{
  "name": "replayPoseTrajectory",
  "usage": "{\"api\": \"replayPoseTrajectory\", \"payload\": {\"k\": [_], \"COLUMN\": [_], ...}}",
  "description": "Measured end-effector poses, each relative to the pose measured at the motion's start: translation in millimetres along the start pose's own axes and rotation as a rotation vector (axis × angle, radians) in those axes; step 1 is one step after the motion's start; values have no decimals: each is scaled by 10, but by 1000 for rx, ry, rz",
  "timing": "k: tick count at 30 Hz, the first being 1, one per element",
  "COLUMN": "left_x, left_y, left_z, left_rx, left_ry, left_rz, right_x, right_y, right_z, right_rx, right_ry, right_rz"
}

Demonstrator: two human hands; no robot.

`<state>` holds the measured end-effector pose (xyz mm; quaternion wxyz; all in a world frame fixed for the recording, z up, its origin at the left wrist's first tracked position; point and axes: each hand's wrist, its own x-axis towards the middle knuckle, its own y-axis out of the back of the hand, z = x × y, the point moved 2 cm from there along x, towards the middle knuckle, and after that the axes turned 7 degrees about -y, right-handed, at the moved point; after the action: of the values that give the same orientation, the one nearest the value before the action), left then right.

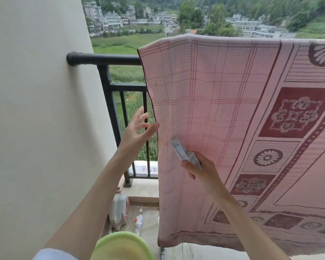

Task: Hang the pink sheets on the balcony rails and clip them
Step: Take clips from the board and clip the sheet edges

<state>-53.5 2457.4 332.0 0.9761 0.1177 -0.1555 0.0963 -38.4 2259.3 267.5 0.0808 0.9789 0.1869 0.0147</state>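
Sheet (223, 109) beside left hand (137, 128), behind right hand (197, 166).

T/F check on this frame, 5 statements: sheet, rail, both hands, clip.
1. The pink sheet is draped over the balcony rail. True.
2. The right hand is empty. False: it grips a white clip.
3. The left hand grips the sheet's edge. False: its fingers are spread and open, just beside the edge, holding nothing.
4. A clip is already fastened on the rail's bare stretch by the wall. False: no clip shows there.
5. A plastic bottle lies on the floor below the rail. True.
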Motion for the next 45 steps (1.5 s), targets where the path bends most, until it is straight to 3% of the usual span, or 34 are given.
{"api": "replayPoseTrajectory", "payload": {"k": [3, 8, 18, 22, 27, 35, 45], "left_x": [299, 507, 603, 650, 655, 697, 641], "left_y": [-55, -11, 226, 313, 462, 498, 479], "left_z": [259, 389, 386, 468, 582, 636, 652], "left_rx": [-132, -219, -90, -50, -34, 125, 166], "left_ry": [-150, -292, -288, -282, -233, -231, -238], "left_rz": [-121, -2, -40, -116, -245, -172, -110], "right_x": [21, 66, 104, 131, 182, 292, 329], "right_y": [-43, -101, -469, -770, -1123, -1527, -1605], "right_z": [-219, -509, -445, -399, -402, -625, -722], "right_rx": [3, -8, 50, 218, 612, 1095, 1190], "right_ry": [72, 156, 79, 9, -50, -130, -120], "right_rz": [66, 133, 263, 176, 83, 119, 142]}}
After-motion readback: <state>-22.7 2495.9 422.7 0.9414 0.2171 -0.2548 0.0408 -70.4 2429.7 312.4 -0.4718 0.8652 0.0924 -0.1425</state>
